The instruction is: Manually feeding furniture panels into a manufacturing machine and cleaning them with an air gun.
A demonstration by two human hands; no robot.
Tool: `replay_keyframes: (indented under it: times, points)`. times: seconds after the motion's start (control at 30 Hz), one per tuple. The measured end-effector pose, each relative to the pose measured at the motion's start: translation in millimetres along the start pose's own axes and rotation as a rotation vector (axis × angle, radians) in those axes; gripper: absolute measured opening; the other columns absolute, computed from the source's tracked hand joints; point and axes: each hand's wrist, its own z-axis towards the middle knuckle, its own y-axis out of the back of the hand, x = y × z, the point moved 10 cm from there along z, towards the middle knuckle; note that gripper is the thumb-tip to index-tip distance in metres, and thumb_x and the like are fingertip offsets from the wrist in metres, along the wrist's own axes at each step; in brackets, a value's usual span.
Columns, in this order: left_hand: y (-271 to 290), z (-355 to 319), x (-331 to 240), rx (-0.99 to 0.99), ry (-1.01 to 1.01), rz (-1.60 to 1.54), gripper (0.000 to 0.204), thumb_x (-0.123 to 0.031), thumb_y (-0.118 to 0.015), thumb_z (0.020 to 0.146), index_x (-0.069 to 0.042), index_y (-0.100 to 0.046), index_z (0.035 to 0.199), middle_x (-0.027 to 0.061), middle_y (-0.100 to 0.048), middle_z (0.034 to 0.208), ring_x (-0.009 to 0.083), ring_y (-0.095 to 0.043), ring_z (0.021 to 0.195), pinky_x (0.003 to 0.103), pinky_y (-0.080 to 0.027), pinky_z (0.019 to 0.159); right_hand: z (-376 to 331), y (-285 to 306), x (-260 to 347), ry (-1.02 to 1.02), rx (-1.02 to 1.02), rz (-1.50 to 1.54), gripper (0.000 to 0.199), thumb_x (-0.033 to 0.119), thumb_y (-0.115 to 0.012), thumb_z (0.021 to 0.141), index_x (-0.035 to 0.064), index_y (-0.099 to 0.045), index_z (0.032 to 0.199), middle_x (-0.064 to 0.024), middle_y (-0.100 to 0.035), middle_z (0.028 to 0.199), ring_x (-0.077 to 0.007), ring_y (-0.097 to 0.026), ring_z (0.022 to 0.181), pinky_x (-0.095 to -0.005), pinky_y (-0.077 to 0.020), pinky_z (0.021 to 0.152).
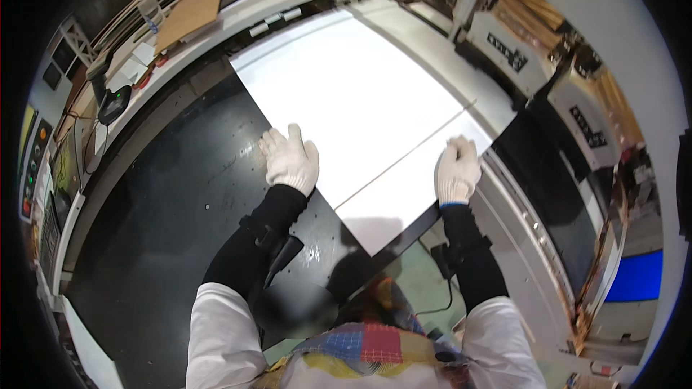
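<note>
A large white panel (pixel 353 94) lies flat on the black machine table (pixel 180 173). A thin dark line crosses it and marks off a narrower white strip (pixel 389 202) at the near end; whether it is a groove or a gap I cannot tell. My left hand (pixel 290 161), in a white knitted glove, rests at the panel's left edge with its fingers spread. On the strip's right edge sits my gloved right hand (pixel 458 168), fingers bent and held together on the border. Its fingertips are partly hidden.
White machine units (pixel 507 54) with dark labels stand along the right. A pale metal rail (pixel 519 223) runs beside the right forearm. At the far left, a ledge holds a brown board (pixel 194 7), a clear bottle (pixel 150 11) and a black handheld device (pixel 114 104).
</note>
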Motion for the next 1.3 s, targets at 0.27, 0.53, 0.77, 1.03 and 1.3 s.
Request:
replay_keyframes:
  times: [0.27,0.53,0.77,1.03,1.3]
  points:
    - [-3.2,1.0,14.7,0.272,0.184,-0.117,0.043,-0.023,-0.054,0.083,0.004,-0.045,0.115,0.0366,-0.041,0.118,0.0513,-0.036,0.119,0.057,-0.021,0.108,-2.4,-6.3,14.9,0.076,0.052,-0.064,0.017,0.010,-0.053,0.081,0.0076,-0.067,0.090,-0.0181,-0.065,0.111,-0.0364,-0.052,0.117,-0.0521,-0.0241,0.111]
    - [-5.0,3.3,15.7,0.255,0.213,-0.155,0.041,-0.021,-0.055,0.082,0.005,-0.046,0.112,0.0371,-0.041,0.118,0.0521,-0.035,0.119,0.058,-0.021,0.108,-1.2,-7.2,15.6,0.048,0.073,-0.041,0.014,0.009,-0.054,0.080,0.0073,-0.065,0.088,-0.0179,-0.064,0.113,-0.0358,-0.051,0.117,-0.0521,-0.0224,0.111]
    - [-14.3,-5.2,17.6,0.333,0.228,-0.164,0.044,-0.021,-0.054,0.083,0.004,-0.045,0.117,0.0392,-0.038,0.124,0.0532,-0.032,0.124,0.057,-0.017,0.111,-5.2,-7.4,9.7,0.019,0.104,-0.019,0.016,0.011,-0.053,0.082,0.0083,-0.064,0.092,-0.0173,-0.064,0.117,-0.0340,-0.047,0.126,-0.0502,-0.0120,0.115]
    - [-15.3,7.5,1.7,0.338,0.219,-0.177,0.047,-0.022,-0.053,0.084,0.004,-0.044,0.121,0.0405,-0.035,0.130,0.0531,-0.028,0.128,0.056,-0.015,0.112,7.0,-4.7,-2.0,0.042,0.075,-0.058,0.014,0.011,-0.054,0.082,0.0088,-0.065,0.091,-0.0164,-0.065,0.115,-0.0321,-0.050,0.122,-0.0508,-0.0138,0.114]
    - [-12.5,-22.5,58.8,0.304,0.217,0.184,0.046,-0.033,-0.045,0.089,-0.001,-0.054,0.120,0.0368,-0.046,0.125,0.0514,-0.039,0.122,0.064,-0.027,0.098,-6.6,-77.7,-6.2,0.078,0.261,0.316,0.013,0.008,-0.055,0.085,0.0024,-0.065,0.090,-0.0121,-0.065,0.093,-0.0211,-0.057,0.093,-0.0296,-0.0425,0.088]
